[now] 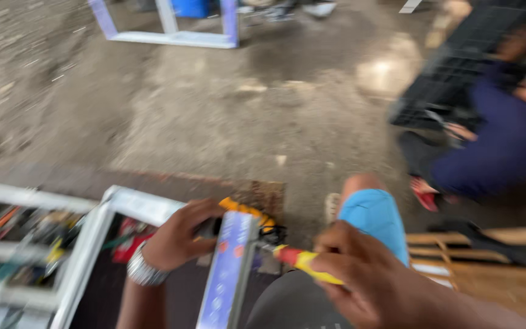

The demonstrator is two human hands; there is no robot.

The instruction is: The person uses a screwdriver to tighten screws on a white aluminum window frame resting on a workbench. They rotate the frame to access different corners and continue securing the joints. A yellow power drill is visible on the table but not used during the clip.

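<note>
At lower centre, the left hand (178, 234) clamps the top of a pale metal bar (229, 274); the right hand (366, 277) grips a yellow-handled screwdriver (302, 261) against it. The tip could slip toward the left fingers. The white-framed tray (83, 250) at lower left holds blurred, jumbled tools.

Metal, plastic, wood and rough ground

Beside the smooth, film-covered metal frame bar (229, 268), the screwdriver (302, 263) has a glossy red-and-yellow plastic handle; right of it lie bare wooden slats (482, 256), beyond it the matt, rough concrete floor (214, 109).
</note>
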